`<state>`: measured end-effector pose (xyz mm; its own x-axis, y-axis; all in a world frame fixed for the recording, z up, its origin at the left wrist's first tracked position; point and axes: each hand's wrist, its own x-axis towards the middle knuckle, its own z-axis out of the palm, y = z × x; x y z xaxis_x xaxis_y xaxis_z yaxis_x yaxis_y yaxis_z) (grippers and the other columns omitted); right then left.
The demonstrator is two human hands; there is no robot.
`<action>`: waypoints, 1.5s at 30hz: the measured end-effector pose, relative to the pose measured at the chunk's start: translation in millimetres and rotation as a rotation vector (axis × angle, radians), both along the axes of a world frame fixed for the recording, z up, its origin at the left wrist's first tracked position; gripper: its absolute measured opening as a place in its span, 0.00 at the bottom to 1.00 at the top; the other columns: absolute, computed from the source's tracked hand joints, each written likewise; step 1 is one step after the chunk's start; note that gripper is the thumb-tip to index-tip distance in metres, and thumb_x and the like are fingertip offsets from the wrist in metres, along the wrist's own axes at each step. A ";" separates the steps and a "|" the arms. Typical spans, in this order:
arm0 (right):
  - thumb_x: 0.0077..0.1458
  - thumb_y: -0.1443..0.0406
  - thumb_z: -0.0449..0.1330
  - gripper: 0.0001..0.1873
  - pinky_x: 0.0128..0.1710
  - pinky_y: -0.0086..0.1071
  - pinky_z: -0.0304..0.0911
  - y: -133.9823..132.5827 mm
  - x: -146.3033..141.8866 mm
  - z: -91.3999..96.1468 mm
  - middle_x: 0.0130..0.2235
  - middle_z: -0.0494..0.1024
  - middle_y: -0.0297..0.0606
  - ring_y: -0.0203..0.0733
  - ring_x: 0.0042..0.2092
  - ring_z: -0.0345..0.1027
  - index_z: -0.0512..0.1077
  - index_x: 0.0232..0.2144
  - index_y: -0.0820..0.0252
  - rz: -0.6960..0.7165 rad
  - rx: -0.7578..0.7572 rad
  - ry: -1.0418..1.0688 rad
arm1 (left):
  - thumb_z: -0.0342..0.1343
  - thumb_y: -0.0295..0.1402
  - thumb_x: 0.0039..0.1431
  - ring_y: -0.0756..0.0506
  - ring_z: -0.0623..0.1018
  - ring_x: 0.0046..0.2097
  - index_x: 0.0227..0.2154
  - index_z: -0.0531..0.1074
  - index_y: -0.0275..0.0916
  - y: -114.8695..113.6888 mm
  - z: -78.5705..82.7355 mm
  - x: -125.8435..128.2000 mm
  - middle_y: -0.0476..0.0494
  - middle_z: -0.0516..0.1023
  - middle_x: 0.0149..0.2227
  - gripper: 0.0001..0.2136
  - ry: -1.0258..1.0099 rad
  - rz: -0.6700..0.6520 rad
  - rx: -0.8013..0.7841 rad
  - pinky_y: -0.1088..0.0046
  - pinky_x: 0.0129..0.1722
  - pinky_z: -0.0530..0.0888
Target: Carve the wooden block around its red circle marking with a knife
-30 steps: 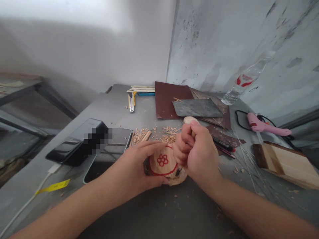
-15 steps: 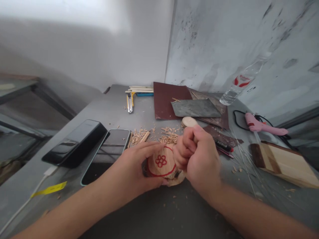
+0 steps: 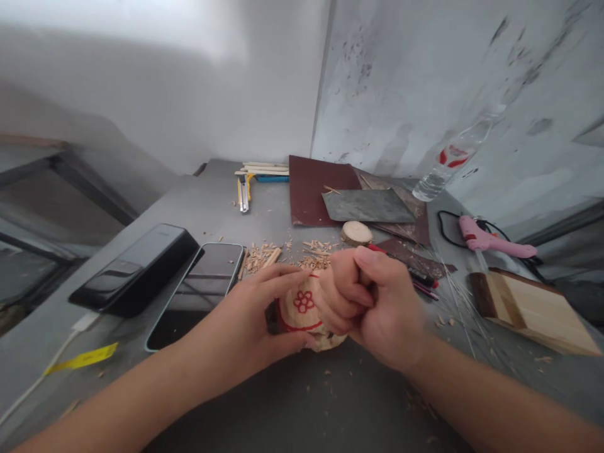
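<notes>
Head camera shows your left grip (image 3: 257, 311) pinching the red-flowered wood slice (image 3: 293, 318) while your right grip (image 3: 372, 305) curls tight over its edge, contents hidden.

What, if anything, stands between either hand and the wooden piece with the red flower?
Nothing visible does: the left hand grips the wooden piece directly, and the right hand, a closed fist, covers its right side, though anything beneath that fist is hidden. The wood shavings lie beyond the piece, not in between.

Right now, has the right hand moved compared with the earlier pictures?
Yes, the right hand has moved slightly down the picture, away from the wood slice.
</notes>
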<state>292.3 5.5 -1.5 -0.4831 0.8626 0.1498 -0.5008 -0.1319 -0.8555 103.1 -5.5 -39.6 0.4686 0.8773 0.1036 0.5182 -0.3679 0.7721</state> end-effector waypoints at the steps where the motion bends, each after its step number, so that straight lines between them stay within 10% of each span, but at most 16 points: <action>1: 0.65 0.55 0.55 0.27 0.18 0.27 0.43 -1.5 1.8 5.4 0.17 0.49 0.25 0.31 0.18 0.42 0.53 0.16 0.56 0.015 0.023 -0.017 | 0.71 0.39 0.55 0.36 0.75 0.62 0.57 0.75 0.49 -0.7 1.9 0.2 0.42 0.74 0.62 0.26 0.001 -0.002 -0.015 0.54 0.63 0.73; 25: 0.64 0.53 0.58 0.29 0.16 0.23 0.39 17.0 4.1 -11.2 0.17 0.49 0.23 0.28 0.17 0.36 0.53 0.16 0.56 0.114 -0.058 0.069 | 0.68 0.36 0.57 0.38 0.69 0.67 0.61 0.70 0.48 -3.8 5.4 -0.3 0.41 0.68 0.66 0.29 0.027 -0.052 -0.098 0.55 0.70 0.65; 35: 0.61 0.57 0.56 0.25 0.12 0.20 0.38 28.8 8.9 -21.9 0.16 0.45 0.21 0.28 0.16 0.30 0.50 0.17 0.56 -0.020 -0.351 0.112 | 0.67 0.37 0.58 0.37 0.69 0.68 0.60 0.71 0.49 -2.8 7.3 -1.9 0.41 0.68 0.67 0.27 0.073 -0.039 -0.104 0.51 0.70 0.66; 45: 0.66 0.53 0.56 0.30 0.18 0.28 0.39 5.4 8.6 3.4 0.17 0.47 0.25 0.30 0.18 0.36 0.50 0.17 0.57 0.106 0.029 0.063 | 0.68 0.33 0.57 0.38 0.72 0.65 0.58 0.72 0.49 -2.7 6.5 -2.0 0.42 0.70 0.65 0.26 -0.002 -0.069 -0.103 0.54 0.69 0.69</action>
